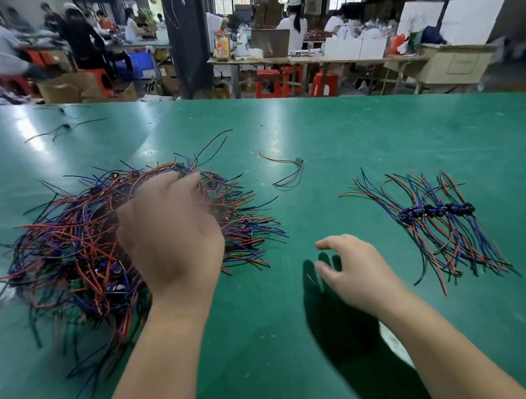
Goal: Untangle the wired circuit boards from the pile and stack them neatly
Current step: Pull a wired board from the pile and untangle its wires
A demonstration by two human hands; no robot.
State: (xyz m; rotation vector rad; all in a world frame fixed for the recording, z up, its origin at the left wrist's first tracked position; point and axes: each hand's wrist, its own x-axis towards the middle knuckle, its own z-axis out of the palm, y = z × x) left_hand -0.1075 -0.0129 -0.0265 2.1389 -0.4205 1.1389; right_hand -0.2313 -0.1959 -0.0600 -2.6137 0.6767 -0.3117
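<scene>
A big tangled pile (76,245) of red, blue and black wires with small circuit boards lies on the left of the green table (345,136). My left hand (173,234) is over the pile's right part, its fingers curled among the top wires; what the fingertips grasp is hidden. My right hand (352,271) hovers just above the bare table, fingers loosely curled, holding nothing. To the right lies a neat row of stacked boards (436,212), their wires fanned out front and back. One single wired board (298,163) lies alone beyond the hands.
A few stray black wires (61,130) lie at the table's far left. Beyond the far edge are other work tables, red stools (268,84), cardboard boxes and several seated people.
</scene>
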